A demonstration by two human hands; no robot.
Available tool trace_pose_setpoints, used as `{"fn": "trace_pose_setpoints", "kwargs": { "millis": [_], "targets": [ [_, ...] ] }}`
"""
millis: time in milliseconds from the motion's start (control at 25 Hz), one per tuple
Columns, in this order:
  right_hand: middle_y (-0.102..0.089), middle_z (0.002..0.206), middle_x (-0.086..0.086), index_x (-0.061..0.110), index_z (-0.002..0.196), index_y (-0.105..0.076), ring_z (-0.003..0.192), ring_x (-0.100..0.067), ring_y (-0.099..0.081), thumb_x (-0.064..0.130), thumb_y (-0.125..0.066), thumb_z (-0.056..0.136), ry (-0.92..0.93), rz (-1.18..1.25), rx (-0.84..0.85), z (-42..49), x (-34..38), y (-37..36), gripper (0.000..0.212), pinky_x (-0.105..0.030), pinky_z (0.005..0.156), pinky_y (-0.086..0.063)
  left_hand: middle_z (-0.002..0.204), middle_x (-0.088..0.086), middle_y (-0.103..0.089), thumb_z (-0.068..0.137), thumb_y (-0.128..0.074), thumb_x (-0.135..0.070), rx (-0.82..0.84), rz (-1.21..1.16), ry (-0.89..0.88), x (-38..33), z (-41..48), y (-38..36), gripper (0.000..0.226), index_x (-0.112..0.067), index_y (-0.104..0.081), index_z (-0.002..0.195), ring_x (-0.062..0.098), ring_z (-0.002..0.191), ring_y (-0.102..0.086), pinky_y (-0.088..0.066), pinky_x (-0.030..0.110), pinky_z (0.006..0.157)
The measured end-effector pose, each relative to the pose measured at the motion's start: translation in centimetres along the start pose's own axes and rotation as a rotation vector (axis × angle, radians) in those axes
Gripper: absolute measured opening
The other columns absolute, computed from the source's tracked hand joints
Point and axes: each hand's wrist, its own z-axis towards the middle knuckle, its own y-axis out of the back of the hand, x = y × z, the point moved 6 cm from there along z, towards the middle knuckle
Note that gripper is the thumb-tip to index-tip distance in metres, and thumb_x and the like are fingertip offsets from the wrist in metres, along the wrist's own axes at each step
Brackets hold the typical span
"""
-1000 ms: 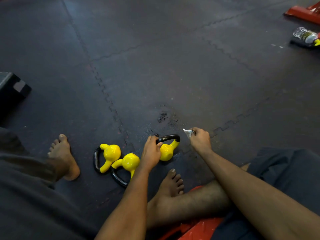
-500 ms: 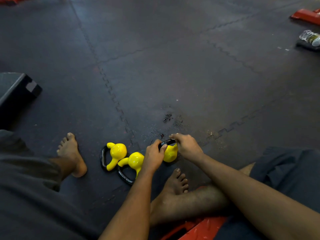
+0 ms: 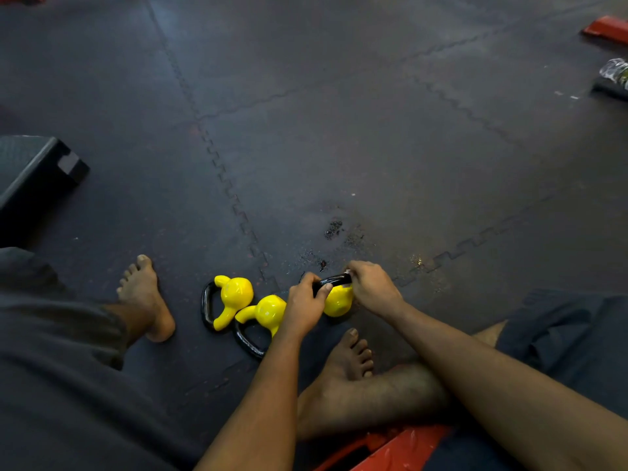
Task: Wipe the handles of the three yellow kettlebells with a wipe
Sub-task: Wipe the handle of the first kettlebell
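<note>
Three small yellow kettlebells with black handles lie on the dark floor mat between my feet. The left kettlebell and the middle kettlebell lie on their sides, untouched. My left hand grips the left end of the black handle of the right kettlebell. My right hand pinches a small white wipe against the right end of that handle. Most of the wipe is hidden under my fingers.
A dark step block sits at the left. A red bar and a plastic bottle lie far right. My bare feet flank the kettlebells, and a red platform lies under my leg.
My right hand, which held the wipe apart from the kettlebell a second ago, has come onto the right kettlebell's handle with the wipe. My left hand keeps its hold.
</note>
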Motion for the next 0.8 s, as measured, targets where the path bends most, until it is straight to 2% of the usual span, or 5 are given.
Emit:
{"fn": "trace_pose_setpoints", "kwargs": {
  "millis": [120,320,520,680,800],
  "targets": [
    [-0.059,0.082,-0.017,0.011,0.075,-0.047,0.081,-0.034,-0.052,0.007,-0.045,0.089,-0.043,0.018,0.053,0.3,-0.3,0.0,0.015,-0.038,0.065,-0.036,0.099,0.008,-0.068,0.095,-0.056,-0.028,0.062,-0.032,-0.002,0.4,0.2,-0.3,0.016,-0.015,-0.059,0.103,0.022,0.09,-0.061,-0.045,0.03,0.073],
    [-0.06,0.076,-0.016,0.008,0.072,-0.052,0.077,-0.035,-0.055,0.006,-0.046,0.088,-0.076,0.081,0.191,0.8,-0.3,-0.7,0.017,-0.042,0.064,-0.04,0.108,0.001,-0.069,0.093,-0.059,-0.029,0.065,-0.085,0.0,1.2,0.3,-0.2,0.006,-0.026,-0.056,0.097,0.018,0.099,-0.063,-0.051,0.035,0.086],
    [-0.056,0.074,-0.01,0.013,0.057,-0.047,0.076,-0.028,-0.05,0.002,-0.044,0.085,-0.176,0.152,0.273,1.1,-1.0,-1.1,0.03,-0.034,0.066,-0.036,0.118,-0.007,-0.068,0.09,-0.064,-0.028,0.134,-0.123,-0.091,0.5,0.5,-0.7,0.017,-0.04,-0.052,0.089,0.008,0.11,-0.061,-0.048,0.031,0.099],
    [-0.06,0.076,-0.007,0.017,0.059,-0.055,0.076,-0.023,-0.051,0.003,-0.045,0.084,-0.236,0.236,0.251,1.0,-1.2,-0.8,0.03,-0.029,0.058,-0.036,0.117,-0.008,-0.068,0.09,-0.064,-0.028,0.168,-0.092,-0.109,0.3,0.9,-0.5,0.016,-0.039,-0.052,0.087,0.008,0.108,-0.062,-0.049,0.028,0.093],
    [-0.067,0.084,-0.009,0.017,0.074,-0.063,0.078,-0.022,-0.056,0.008,-0.047,0.089,-0.201,0.244,0.167,0.8,-1.0,-0.6,0.024,-0.03,0.059,-0.038,0.106,-0.005,-0.071,0.091,-0.063,-0.029,0.136,-0.089,-0.097,0.4,1.1,-0.2,0.009,-0.031,-0.054,0.09,0.011,0.096,-0.063,-0.046,0.025,0.079]
  ]
}}
